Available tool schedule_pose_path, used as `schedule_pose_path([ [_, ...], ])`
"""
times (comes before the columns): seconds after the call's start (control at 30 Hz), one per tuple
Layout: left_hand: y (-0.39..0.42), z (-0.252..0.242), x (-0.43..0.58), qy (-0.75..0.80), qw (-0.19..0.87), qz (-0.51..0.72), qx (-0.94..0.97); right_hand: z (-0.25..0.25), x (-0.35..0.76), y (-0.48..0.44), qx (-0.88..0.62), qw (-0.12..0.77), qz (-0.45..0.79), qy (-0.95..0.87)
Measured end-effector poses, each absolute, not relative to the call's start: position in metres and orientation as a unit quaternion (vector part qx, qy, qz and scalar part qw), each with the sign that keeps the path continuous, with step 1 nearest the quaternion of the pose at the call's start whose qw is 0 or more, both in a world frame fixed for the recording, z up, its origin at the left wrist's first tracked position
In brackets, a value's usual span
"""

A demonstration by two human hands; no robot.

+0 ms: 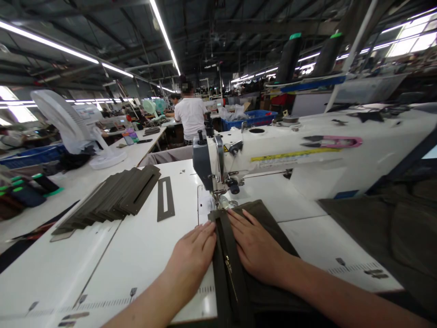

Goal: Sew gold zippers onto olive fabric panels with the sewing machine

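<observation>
A dark olive fabric piece [264, 218] with a zipper strip [228, 269] lies under the needle of a white sewing machine [273, 155]. My left hand [193, 255] lies flat on the table at the strip's left edge, fingers stretched out and together. My right hand [254, 246] rests flat on the fabric just right of the zipper, fingers extended toward the presser foot [220, 200]. Neither hand holds anything; both press the cloth down.
A fanned stack of dark cut pieces [112, 196] and a single slotted piece [165, 198] lie at left. A white fan [78, 127] stands behind. Pink thread snips [336, 142] sit on the machine. More dark cloth [392, 228] hangs at right. A person in white [190, 116] stands beyond.
</observation>
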State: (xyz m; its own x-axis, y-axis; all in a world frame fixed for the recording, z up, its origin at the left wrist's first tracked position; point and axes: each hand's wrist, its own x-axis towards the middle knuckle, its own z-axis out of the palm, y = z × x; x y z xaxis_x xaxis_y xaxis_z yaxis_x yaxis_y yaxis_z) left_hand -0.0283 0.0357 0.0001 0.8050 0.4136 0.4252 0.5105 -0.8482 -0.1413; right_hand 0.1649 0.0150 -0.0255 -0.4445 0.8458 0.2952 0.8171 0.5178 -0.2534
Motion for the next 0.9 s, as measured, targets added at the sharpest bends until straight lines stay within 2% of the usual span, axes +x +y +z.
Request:
schedule_pose_path([
  [0.1, 0.041, -0.001, -0.015, -0.27, 0.121, -0.116, -0.948, -0.026, 0.165, 0.014, -0.492, 0.203, 0.025, -0.846],
  [0.3, 0.053, 0.0, -0.016, -0.28, 0.112, -0.091, -0.949, -0.028, 0.166, 0.016, -0.486, 0.211, 0.043, -0.847],
  [0.57, 0.059, -0.017, -0.025, -0.257, 0.148, -0.133, -0.946, -0.025, 0.162, 0.019, -0.512, 0.189, 0.092, -0.833],
  [0.9, 0.075, -0.018, -0.029, -0.18, 0.195, -0.157, -0.951, -0.021, 0.163, 0.02, -0.506, 0.221, 0.115, -0.826],
])
